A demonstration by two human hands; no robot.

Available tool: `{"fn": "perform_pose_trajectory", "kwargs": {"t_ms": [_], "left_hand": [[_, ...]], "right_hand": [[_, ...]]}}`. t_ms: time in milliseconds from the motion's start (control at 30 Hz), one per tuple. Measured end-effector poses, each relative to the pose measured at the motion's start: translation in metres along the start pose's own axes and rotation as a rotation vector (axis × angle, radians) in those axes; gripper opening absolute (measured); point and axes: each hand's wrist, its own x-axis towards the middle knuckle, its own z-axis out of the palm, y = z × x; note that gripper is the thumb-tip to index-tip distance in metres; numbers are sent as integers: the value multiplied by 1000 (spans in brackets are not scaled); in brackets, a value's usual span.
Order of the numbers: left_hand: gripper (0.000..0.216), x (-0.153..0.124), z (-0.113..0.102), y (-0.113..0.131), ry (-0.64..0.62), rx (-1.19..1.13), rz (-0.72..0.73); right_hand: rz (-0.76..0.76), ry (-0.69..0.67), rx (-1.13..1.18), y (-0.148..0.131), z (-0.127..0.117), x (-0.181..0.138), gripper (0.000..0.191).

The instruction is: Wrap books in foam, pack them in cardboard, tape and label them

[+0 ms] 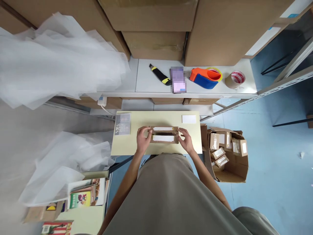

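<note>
Open carton (163, 138) between the fingers (149, 134)

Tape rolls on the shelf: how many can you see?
2. One tape roll sits in the orange and blue dispenser; the brown tape roll is just right of it. More could be hidden behind boxes.

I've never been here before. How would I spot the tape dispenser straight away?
Beyond the pale yellow table is a long white shelf with big cardboard boxes standing on it. Along its front, look between a blurred-out rectangle and a loose roll of tape. The tape dispenser alone there is bright orange, with a blue lower part.
</note>
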Motion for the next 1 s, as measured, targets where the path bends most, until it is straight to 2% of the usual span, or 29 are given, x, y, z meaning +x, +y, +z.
{"fn": "perform_pose_trajectory", "kwargs": {"t_ms": [133,233,367,467,567,667,800,900,1000], "left_hand": [[14,24,12,59,17,22,194],[13,52,29,115,-22,27,312],[17,94,55,191,-36,-49,498],[19,117,68,237,-16,-116,612],[19,123,73,266,-3,-186,680],[18,112,72,272,-10,-242,693],[18,78,66,246,-46,-259,602],[18,48,61,215,-75,-251,484],[20,19,54,188,-88,-271,333]], "right_hand": [[-135,53,-124,-38,-29,26,36],[-293,134,-184,-81,-71,60,39],[-459,245,-321,-138,-131,122,53],[-414,307,-590,-162,-160,172,61],[-286,286,-879,-166,-171,211,61],[-238,223,-1059,-156,-170,233,58],[-260,219,-1151,-140,-170,241,50],[-268,241,-1127,-135,-174,232,44],[-257,258,-1004,-134,-171,202,44]]}}
